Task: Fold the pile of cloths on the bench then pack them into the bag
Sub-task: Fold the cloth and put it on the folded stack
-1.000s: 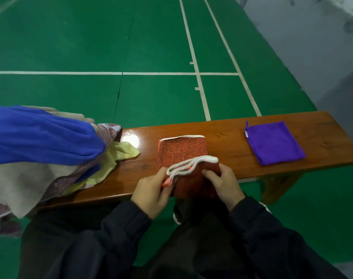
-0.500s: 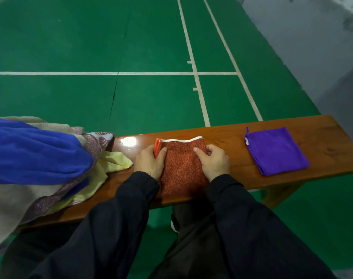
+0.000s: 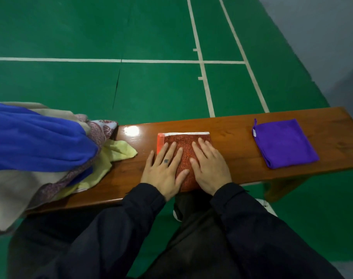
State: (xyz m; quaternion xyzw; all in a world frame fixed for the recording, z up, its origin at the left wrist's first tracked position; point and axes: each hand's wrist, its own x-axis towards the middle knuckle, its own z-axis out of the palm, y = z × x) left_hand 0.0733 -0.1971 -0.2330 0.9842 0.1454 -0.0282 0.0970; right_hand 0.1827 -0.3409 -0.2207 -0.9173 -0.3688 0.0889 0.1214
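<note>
Head view looks down on a glossy wooden desk [image 3: 232, 158] set across a green court floor [image 3: 91, 33] marked with white lines. Both hands lie flat, fingers spread and palms down, on a folded orange-red cloth [image 3: 183, 146] with a white hem along its far edge — neither hand grips anything. The left hand [image 3: 163, 172] covers the cloth's left part, its outer fingers spilling off onto bare wood; a small dark mark shows on one finger. The right hand [image 3: 208, 168] presses the cloth's right part, just beside the left hand, thumbs nearly meeting over the fabric. The cloth reaches from under the palms to just beyond the fingertips, and its near end sits at the desk's near edge.

Well off to the right of the right hand, a purple cloth [image 3: 284, 143] lies folded square on the desk, apart from everything else. To the left of the left hand sits the unfolded pile of cloths [image 3: 50, 158] — a blue one on top, beige and patterned pieces beneath, and a pale yellow cloth [image 3: 119, 152] whose corner trails toward the left hand without touching it. Dark sleeves [image 3: 252, 218] run back toward the camera.
</note>
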